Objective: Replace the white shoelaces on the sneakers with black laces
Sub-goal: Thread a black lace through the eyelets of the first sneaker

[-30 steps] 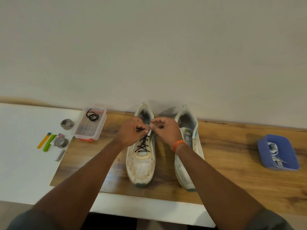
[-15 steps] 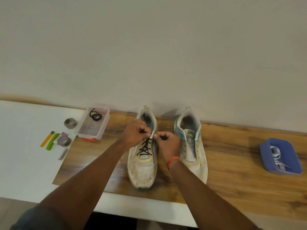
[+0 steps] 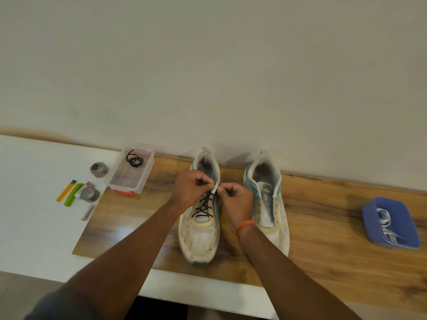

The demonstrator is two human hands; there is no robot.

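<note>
Nearest, on the brown wooden board (image 3: 323,227), two worn white mesh sneakers (image 3: 199,229) side by side, toes this way, the left-side one criss-crossed with a thin black lace (image 3: 204,207). At its top eyelets, left hand (image 3: 190,189) and right hand (image 3: 235,200) close together, each pinching a lace end. Farther left, clear plastic box (image 3: 130,172) holding a coiled black lace (image 3: 134,159); far right, blue plastic tray (image 3: 390,222) with white laces (image 3: 384,224).

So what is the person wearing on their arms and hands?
No gloves: both the left hand and the right hand are bare, and so are the forearms. The right wrist has a thin orange band. Grey cloth shows near each upper arm at the picture's bottom.
</note>
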